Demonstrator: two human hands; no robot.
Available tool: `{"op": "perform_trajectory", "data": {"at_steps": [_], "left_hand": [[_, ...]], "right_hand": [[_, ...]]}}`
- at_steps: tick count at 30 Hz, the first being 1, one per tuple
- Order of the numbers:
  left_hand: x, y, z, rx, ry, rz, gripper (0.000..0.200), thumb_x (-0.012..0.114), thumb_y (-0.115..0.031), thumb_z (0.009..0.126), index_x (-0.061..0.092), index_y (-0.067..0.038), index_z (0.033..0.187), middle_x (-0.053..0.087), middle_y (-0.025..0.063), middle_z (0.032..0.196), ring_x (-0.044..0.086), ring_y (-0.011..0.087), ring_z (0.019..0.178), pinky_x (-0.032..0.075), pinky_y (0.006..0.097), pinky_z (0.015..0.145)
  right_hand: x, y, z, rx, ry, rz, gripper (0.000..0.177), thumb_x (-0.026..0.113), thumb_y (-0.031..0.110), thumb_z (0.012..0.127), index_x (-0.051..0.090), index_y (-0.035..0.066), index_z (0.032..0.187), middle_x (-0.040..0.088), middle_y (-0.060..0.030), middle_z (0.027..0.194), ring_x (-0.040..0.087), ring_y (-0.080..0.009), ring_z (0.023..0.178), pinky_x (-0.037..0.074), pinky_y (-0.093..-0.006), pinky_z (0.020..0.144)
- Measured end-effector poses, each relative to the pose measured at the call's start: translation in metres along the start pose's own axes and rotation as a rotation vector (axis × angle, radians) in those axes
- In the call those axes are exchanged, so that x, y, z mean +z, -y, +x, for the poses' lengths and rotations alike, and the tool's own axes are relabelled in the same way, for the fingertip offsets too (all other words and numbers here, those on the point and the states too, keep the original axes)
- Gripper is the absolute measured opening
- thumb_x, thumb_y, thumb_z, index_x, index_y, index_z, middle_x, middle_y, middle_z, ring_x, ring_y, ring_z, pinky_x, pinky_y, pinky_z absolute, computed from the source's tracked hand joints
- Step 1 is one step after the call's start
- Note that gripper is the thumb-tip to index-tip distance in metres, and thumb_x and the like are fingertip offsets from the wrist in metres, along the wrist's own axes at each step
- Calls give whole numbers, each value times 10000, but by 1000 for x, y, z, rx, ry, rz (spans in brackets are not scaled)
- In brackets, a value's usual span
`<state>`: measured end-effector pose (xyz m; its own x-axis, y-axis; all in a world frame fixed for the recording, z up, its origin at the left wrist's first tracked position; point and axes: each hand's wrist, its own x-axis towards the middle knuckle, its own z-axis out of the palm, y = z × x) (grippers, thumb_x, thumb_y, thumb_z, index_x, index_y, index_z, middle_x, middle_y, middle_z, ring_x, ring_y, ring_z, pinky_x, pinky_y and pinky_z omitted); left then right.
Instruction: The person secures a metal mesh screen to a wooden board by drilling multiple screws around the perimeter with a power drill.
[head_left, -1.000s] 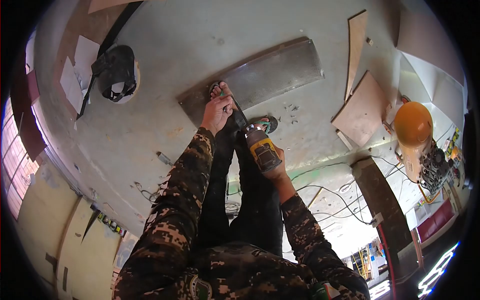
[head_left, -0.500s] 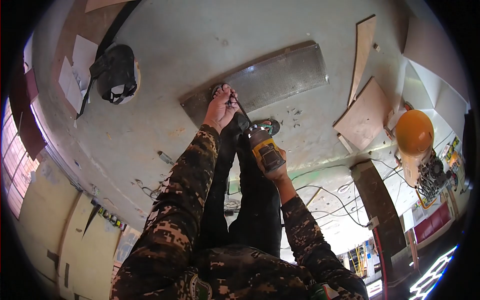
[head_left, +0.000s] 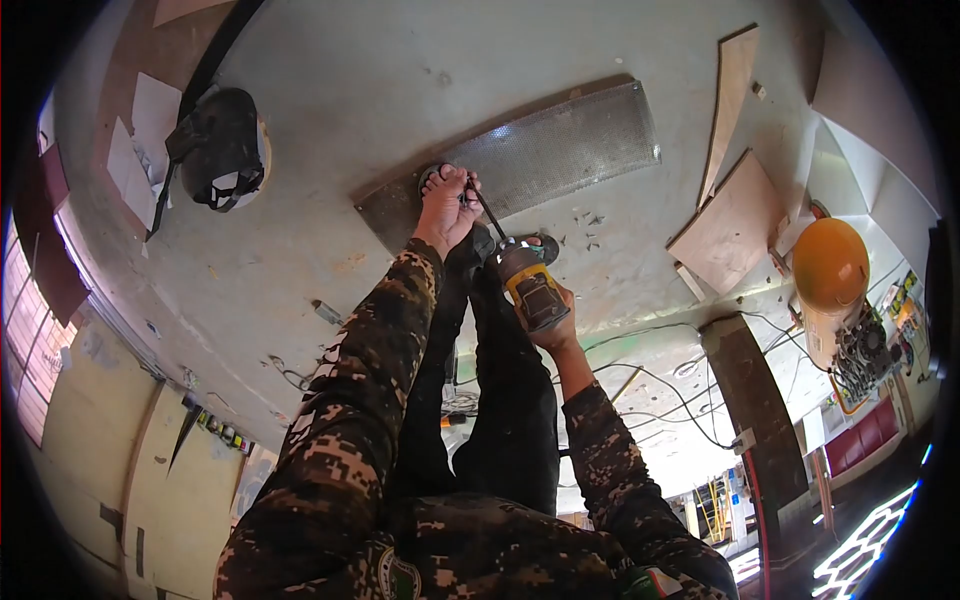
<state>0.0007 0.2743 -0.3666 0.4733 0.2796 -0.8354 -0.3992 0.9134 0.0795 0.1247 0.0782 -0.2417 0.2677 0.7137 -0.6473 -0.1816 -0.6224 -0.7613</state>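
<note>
Head view, left to right: a black, curved protective helmet (head_left: 218,155) rests on the grey concrete floor (head_left: 330,130), well apart from the hands. Near centre, the bare left hand (head_left: 446,212) is at the upper end of a thin, straight, dark rod (head_left: 486,212); whether that grip is clenched round it cannot be told. The rod's lower end meets the front of a yellow-and-black cylindrical power tool (head_left: 538,292), located before the wearer's dark-trousered legs (head_left: 512,400). The bare right hand (head_left: 563,325) is grasping the tool at its rear. Beyond the hands, a grey perforated metal sheet (head_left: 580,145) lies obliquely on the floor. Small grey metal scraps (head_left: 592,228) lie just beside it. Further right are a flat, light-brown wooden board (head_left: 735,225) and a rounded orange tank (head_left: 830,262).
</note>
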Motion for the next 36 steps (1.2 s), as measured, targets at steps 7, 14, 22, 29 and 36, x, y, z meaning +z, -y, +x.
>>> {"op": "perform_trajectory", "data": {"at_steps": [7,14,22,29,36], "left_hand": [[-4,3,16,-88,-77,66,117,626,-165,994,573,-165,890,603,-12,910,539,93,718,439,233,603],[-62,28,85,-194,-175,179,207,514,-315,1046,613,-141,994,535,-62,759,500,77,641,418,260,582],[-75,20,142,-272,-249,112,320,364,-265,1097,592,-56,1185,478,4,850,446,124,708,442,288,608],[-85,23,157,-314,-260,16,319,331,-317,1098,579,-128,1160,499,5,825,450,152,649,449,329,587],[-77,27,154,-237,-303,123,371,319,-301,1105,575,-52,1204,491,29,869,437,150,706,454,319,615]], "right_hand": [[13,3,7,-99,-84,-183,458,811,112,748,643,22,1164,733,-121,995,722,-249,872,564,-341,755],[33,10,54,162,-65,-508,595,831,267,688,607,137,1223,715,-188,980,681,-412,952,539,-511,791],[42,0,117,243,-32,-702,548,802,240,714,615,111,1212,726,-196,970,686,-413,936,535,-509,811],[42,-10,129,254,-25,-684,549,795,254,720,619,109,1220,727,-202,987,687,-413,949,539,-497,823],[42,-8,129,269,-20,-680,583,798,280,717,617,120,1248,727,-198,1012,690,-402,966,540,-485,834]]}}
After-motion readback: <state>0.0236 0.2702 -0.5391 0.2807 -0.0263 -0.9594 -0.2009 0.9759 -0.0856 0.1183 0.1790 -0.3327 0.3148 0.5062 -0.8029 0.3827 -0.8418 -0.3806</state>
